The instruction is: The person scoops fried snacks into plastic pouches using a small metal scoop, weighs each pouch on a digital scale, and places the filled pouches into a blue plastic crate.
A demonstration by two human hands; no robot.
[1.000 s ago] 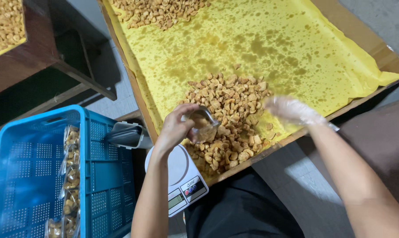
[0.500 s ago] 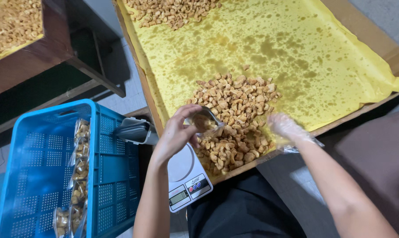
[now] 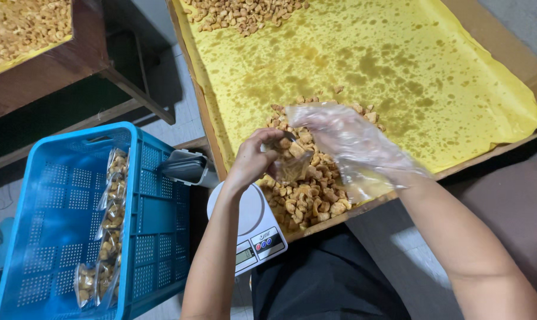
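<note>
The small clear bag sits pinched at its mouth in my left hand, held just above the near heap of fried snack pieces on the yellow paper-lined tray. My left fingers are curled tight around the bag's rim, thumb against forefinger, so the opening faces toward my other hand. My right hand, covered by a loose clear plastic glove, is directly beside the bag and touching it from the far side; its fingers look bent over the mouth, but the crumpled glove hides whether they grip any pieces, so I cannot tell. To do this well I judge the bag's mouth should be kept wide and low over the heap, so anything that slips falls back onto the tray, and the gloved fingers should feed small amounts rather than a fistful. Just below my left wrist lies the white digital scale, near enough for the bag. Further out to my left stands the blue plastic crate with filled bags lined along it.
</note>
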